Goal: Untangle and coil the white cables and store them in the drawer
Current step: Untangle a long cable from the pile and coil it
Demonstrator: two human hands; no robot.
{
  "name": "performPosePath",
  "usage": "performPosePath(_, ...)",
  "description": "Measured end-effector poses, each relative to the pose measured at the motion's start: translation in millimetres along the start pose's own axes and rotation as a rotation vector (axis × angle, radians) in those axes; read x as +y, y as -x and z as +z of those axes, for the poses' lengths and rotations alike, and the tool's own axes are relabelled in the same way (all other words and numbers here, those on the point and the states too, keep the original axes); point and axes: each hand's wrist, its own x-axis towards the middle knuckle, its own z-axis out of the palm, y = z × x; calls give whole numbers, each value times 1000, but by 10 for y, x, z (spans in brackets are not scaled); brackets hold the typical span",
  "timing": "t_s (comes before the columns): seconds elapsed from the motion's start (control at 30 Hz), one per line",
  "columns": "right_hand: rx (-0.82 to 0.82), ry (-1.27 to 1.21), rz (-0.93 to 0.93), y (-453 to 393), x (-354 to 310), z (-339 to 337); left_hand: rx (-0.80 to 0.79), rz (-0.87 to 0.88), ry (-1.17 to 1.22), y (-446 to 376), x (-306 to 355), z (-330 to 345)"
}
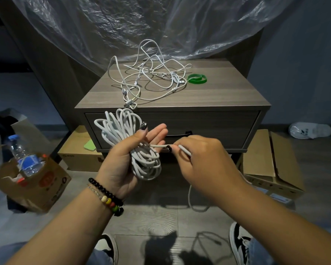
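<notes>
the left hand [126, 153] is holding the coil [130, 144] of white cable in front of the nightstand [208, 96], its thumb pressing the loops into the palm while the fingers are stretching out nearly straight; the coil is hanging level with the drawer [218, 123], which is sitting closed; the right hand [201, 159] is pinching the cable's loose end [161, 145] just right of the coil, fingers curled round it, with a short white tip sticking out past the knuckles; more of that cable is trailing down to the floor below the nightstand; the tangle [151, 77] of thinner white cables is lying on top of the nightstand, toward its back left; green bands [197, 79] are lying on the top just right of the tangle; a paper bag [36, 180] with a water bottle [23, 157] in it is standing on the floor left of the nightstand; cardboard boxes [266, 165] are sitting to its right; a plastic sheet [141, 25] is hanging behind it.
</notes>
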Motion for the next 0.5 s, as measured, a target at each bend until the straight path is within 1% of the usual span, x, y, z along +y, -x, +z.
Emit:
performPosePath(0.1,-16,14,10,12,-16,28,-25,12,-51,4,-3,23)
performPosePath(0.23,-22,28,-56,53,-82,53,-41,-17,-106,33,-24,53)
performPosePath(0.37,-33,-6,-76,58,-115,-9,-51,17,-137,61,5,67)
performPosePath(0.43,-71,-8,-54,48,-117,-27,-22,56,-109,49,39,71)
performPosePath(0.5,-114,-46,-9,46,-109,-44,90,109,-18,-4,97,37)
